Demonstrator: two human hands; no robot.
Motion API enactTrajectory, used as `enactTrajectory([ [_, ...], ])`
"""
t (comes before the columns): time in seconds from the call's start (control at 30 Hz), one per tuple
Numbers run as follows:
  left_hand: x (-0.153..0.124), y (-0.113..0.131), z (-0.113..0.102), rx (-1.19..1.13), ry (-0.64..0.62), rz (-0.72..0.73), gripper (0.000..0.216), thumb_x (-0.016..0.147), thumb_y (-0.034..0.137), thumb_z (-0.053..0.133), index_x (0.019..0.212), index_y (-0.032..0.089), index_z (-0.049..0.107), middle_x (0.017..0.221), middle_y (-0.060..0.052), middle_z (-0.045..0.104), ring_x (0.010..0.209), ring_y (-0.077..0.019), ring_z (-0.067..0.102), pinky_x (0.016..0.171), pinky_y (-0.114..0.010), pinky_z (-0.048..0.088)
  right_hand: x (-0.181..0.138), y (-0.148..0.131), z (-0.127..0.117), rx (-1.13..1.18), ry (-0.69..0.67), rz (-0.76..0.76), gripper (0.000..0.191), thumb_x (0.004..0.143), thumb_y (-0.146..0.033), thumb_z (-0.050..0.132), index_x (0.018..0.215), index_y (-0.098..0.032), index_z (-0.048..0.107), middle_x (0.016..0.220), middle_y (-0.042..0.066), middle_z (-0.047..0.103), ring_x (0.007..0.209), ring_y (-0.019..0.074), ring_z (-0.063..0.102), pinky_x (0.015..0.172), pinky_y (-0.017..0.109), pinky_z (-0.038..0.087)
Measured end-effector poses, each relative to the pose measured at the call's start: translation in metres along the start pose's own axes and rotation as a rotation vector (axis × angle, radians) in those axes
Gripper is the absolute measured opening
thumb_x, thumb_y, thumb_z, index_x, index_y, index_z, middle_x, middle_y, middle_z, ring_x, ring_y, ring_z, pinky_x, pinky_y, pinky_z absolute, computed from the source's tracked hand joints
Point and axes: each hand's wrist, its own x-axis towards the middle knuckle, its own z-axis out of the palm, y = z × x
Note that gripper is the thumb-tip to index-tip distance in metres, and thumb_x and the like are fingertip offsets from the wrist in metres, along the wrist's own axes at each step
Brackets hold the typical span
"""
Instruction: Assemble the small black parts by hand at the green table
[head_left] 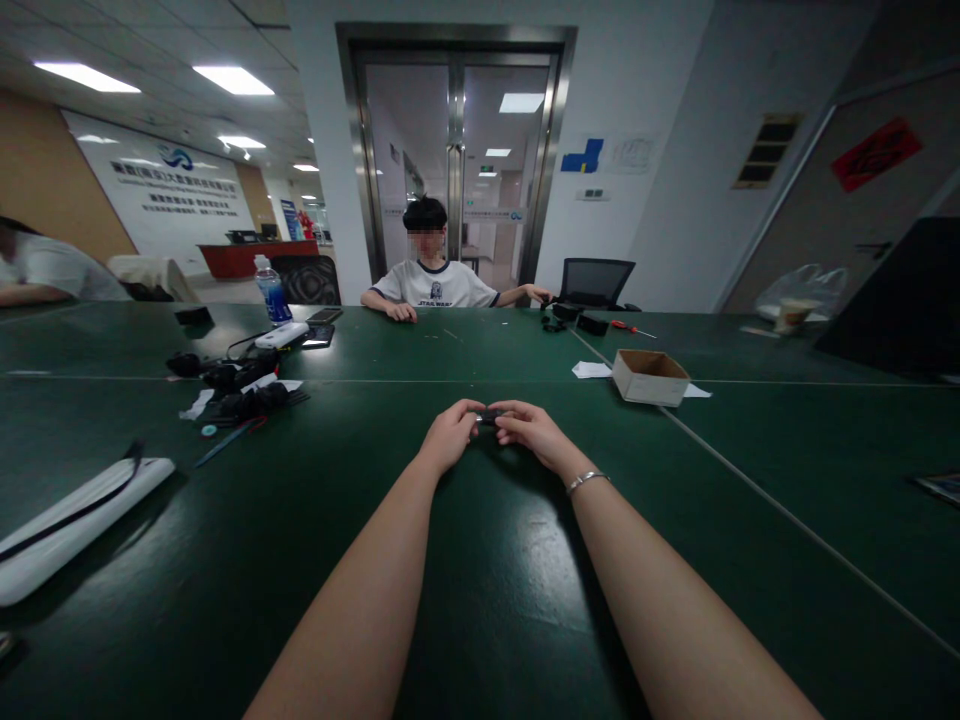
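Observation:
Between both sets of fingertips is a small dark object [489, 416] with a shiny metal-looking bit at its left end; it is too small to name. My left hand [450, 436] pinches its left end, fingers closed. From the other side my right hand [534, 432], below a silver bracelet [586, 480] on the wrist, grips the right end. Both hands are just above the dark green table [495, 560], near its middle. Part of the object is hidden behind the fingers.
An open cardboard box [649, 378] stands right of my hands. To the left lie black gear [247, 385], a blue pen-like tool [225, 443] and a white pouch [82, 515]. A bottle [271, 290] stands farther back. A person [442, 280] sits opposite, near a red screwdriver [634, 328].

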Motion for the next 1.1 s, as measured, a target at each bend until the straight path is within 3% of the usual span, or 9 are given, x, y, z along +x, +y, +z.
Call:
enactTrajectory([
  [0.2,0.0006,-0.0024,-0.0002,-0.033,0.009,0.042,0.034,0.082,0.024,0.042,0.113,0.020,0.057,0.071,0.001,0.058,0.059,-0.0115,0.051,0.058,-0.023,0.040,0.0002,0.0001,0.0001,-0.001,0.005,0.006,0.027,0.075,-0.012,0.072,0.101,-0.014,0.068,0.071,0.002,0.064,0.061,0.0101,0.061,0.058,0.019,0.054],
  [0.6,0.0020,-0.0066,0.0016,-0.048,-0.008,0.054,0.016,0.085,0.031,0.045,0.093,0.020,0.053,0.060,0.004,0.057,0.052,-0.0106,0.050,0.053,-0.022,0.038,-0.0004,-0.0014,0.0007,0.002,0.017,0.013,0.026,0.076,-0.009,0.070,0.102,-0.014,0.069,0.073,0.002,0.064,0.061,0.0103,0.062,0.058,0.019,0.055],
  [1.1,-0.0014,-0.0020,0.0021,0.028,0.007,0.042,0.035,0.091,0.050,0.036,0.085,0.020,0.051,0.059,0.002,0.061,0.051,-0.0121,0.056,0.055,-0.024,0.041,-0.0008,-0.0002,0.0003,-0.010,0.018,0.001,0.028,0.076,-0.011,0.070,0.103,-0.014,0.066,0.072,0.002,0.064,0.060,0.0102,0.062,0.059,0.019,0.055],
])
